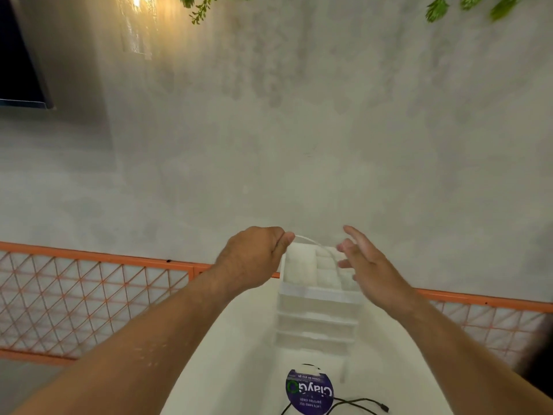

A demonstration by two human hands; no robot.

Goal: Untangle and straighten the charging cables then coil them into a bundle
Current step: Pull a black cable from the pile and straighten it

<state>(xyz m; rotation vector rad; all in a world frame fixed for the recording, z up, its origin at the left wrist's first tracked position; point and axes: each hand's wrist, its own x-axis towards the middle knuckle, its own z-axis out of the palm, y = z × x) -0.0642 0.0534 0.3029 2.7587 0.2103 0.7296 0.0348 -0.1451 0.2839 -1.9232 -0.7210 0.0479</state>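
A thin white cable [311, 242] arcs between my two raised hands, above a clear plastic drawer unit [317, 310]. My left hand [254, 256] pinches one end of it between thumb and curled fingers. My right hand [363, 259] is beside the other end with its fingers spread and mostly straight; the white cable runs past them and drops down in front of the drawers. Whether those fingers grip the cable is not plain. A black cable [359, 404] lies loose on the white table [239, 354] at the bottom, next to a round purple sticker [309, 390].
The white table narrows away from me toward a grey concrete wall [299, 130]. An orange metal frame with netting [89, 289] runs left and right behind the table. Green leaves [466, 6] hang at the top, and a dark screen [18, 55] sits at upper left.
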